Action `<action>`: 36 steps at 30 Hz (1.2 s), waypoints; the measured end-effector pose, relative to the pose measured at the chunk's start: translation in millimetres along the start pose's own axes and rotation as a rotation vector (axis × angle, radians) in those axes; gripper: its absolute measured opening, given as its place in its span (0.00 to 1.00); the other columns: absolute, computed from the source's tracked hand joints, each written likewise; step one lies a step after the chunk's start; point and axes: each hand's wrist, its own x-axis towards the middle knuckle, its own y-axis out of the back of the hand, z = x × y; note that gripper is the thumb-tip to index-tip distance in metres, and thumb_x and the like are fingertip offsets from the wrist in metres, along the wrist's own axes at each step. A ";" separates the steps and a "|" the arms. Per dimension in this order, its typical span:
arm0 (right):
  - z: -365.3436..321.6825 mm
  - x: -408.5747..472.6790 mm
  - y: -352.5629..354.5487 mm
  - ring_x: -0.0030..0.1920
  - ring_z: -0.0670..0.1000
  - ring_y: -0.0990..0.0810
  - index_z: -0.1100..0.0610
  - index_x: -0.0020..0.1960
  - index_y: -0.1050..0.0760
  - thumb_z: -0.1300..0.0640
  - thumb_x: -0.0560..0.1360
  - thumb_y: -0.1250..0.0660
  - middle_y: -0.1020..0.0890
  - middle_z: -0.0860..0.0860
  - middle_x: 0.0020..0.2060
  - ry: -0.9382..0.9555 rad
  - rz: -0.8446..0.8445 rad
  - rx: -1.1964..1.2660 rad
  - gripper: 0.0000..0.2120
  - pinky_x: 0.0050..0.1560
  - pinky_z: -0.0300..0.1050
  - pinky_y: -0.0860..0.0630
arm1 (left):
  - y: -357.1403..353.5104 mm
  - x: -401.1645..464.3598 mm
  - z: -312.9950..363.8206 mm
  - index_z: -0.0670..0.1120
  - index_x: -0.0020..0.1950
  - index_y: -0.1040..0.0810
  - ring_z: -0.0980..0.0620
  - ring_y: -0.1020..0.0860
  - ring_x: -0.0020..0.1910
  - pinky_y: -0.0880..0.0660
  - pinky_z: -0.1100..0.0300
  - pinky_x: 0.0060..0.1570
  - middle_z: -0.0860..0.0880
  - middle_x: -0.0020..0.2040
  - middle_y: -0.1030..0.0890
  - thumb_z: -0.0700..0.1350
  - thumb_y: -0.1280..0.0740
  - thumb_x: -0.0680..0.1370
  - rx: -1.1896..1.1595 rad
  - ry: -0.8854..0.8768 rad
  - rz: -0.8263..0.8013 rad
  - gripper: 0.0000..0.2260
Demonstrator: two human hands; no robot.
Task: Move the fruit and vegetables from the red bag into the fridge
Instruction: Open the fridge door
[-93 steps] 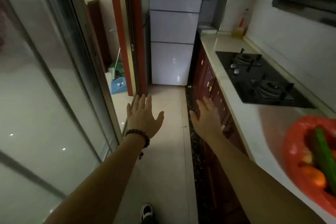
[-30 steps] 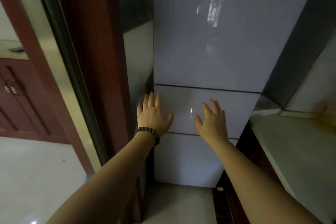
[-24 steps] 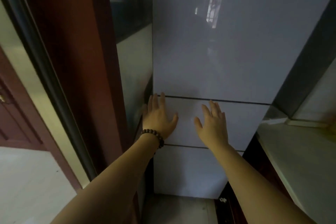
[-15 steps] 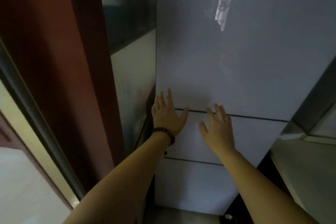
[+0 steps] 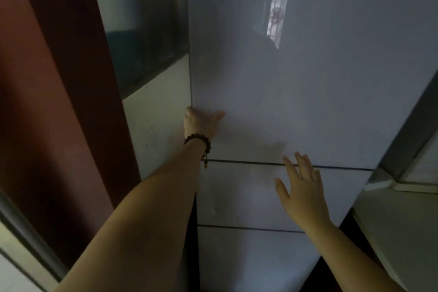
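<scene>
Left hand (image 5: pixel 200 122) grips fridge door (image 5: pixel 296 83) edge, fingers hidden; right hand (image 5: pixel 302 185) spread wide.

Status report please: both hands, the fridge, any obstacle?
Left hand grips left edge of upper fridge door, thumb on front. Right hand open before middle door. Doors shut. No obstacle seen.

dim room, red-brown door frame (image 5: pixel 71 102), pale countertop (image 5: pixel 391 225), tiled wall (image 5: pixel 156 125)

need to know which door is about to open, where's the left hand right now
In the head view the left hand is left of centre, its fingers hooked round the left edge of the fridge's top door, just above the seam with the middle door.
</scene>
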 end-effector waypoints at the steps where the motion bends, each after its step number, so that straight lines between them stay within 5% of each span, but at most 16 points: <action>1: 0.7 -4.4 0.7 0.76 0.55 0.50 0.55 0.73 0.38 0.41 0.75 0.51 0.43 0.55 0.76 -0.010 -0.006 -0.008 0.31 0.74 0.58 0.51 | 0.7 -1.4 0.2 0.40 0.64 0.37 0.40 0.30 0.61 0.29 0.46 0.58 0.41 0.63 0.31 0.60 0.26 0.65 -0.005 -0.004 0.002 0.38; 14: -1.2 -77.0 31.3 0.76 0.55 0.50 0.55 0.73 0.37 0.45 0.75 0.45 0.43 0.56 0.75 -0.065 0.025 -0.019 0.29 0.73 0.57 0.54 | 35.5 -86.6 -14.7 0.39 0.58 0.35 0.39 0.26 0.55 0.25 0.44 0.50 0.41 0.57 0.28 0.64 0.29 0.64 0.083 -0.174 0.097 0.36; 24: 17.9 -178.0 104.3 0.75 0.60 0.44 0.57 0.71 0.34 0.51 0.76 0.36 0.39 0.58 0.74 -0.071 0.049 0.027 0.25 0.70 0.66 0.41 | 60.6 -252.4 -10.2 0.41 0.63 0.36 0.41 0.27 0.58 0.26 0.46 0.44 0.42 0.61 0.28 0.61 0.32 0.70 0.316 -0.305 0.168 0.32; 31: 48.9 -271.9 167.6 0.75 0.58 0.46 0.56 0.72 0.36 0.51 0.77 0.36 0.40 0.57 0.74 -0.115 0.071 -0.019 0.25 0.72 0.58 0.50 | 58.0 -368.7 5.3 0.44 0.63 0.34 0.44 0.26 0.56 0.24 0.47 0.47 0.46 0.58 0.27 0.49 0.31 0.74 0.258 -0.398 0.109 0.22; 36: 60.0 -311.9 205.3 0.76 0.56 0.49 0.55 0.73 0.37 0.51 0.77 0.37 0.42 0.56 0.75 -0.170 0.058 -0.009 0.26 0.74 0.60 0.51 | 44.7 -434.5 18.2 0.45 0.57 0.34 0.45 0.23 0.51 0.22 0.47 0.45 0.47 0.55 0.24 0.49 0.31 0.73 0.239 -0.479 -0.024 0.18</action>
